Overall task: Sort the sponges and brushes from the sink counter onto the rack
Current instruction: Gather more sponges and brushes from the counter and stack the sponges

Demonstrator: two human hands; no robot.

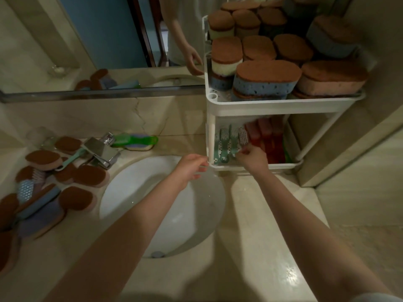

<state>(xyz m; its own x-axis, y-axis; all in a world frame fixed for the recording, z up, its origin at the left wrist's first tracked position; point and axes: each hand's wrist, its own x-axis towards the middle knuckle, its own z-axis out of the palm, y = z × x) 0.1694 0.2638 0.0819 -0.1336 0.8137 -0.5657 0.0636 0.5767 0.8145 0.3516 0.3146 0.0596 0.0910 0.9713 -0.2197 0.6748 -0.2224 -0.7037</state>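
A placing step is under way at the white two-tier plastic rack (283, 102): a white-bristled brush with a teal handle (242, 136) is pinched in the fingers of the right hand (253, 159) and held inside the rack's lower tier, beside the teal brushes (224, 140) already stood there. The rack's front-left corner is met by the left hand (192, 167), fingers curled on the rim, apparently to steady it. The upper tier is packed with brown-topped oval sponges (268, 73). Plenty is left to sort: brown-topped sponges on the beige surface (90, 175) lie well left of the rack, a green-handled brush (135, 140) nearer to it. Next, by this reading, the brush is to be released upright, then a reach left is needed.
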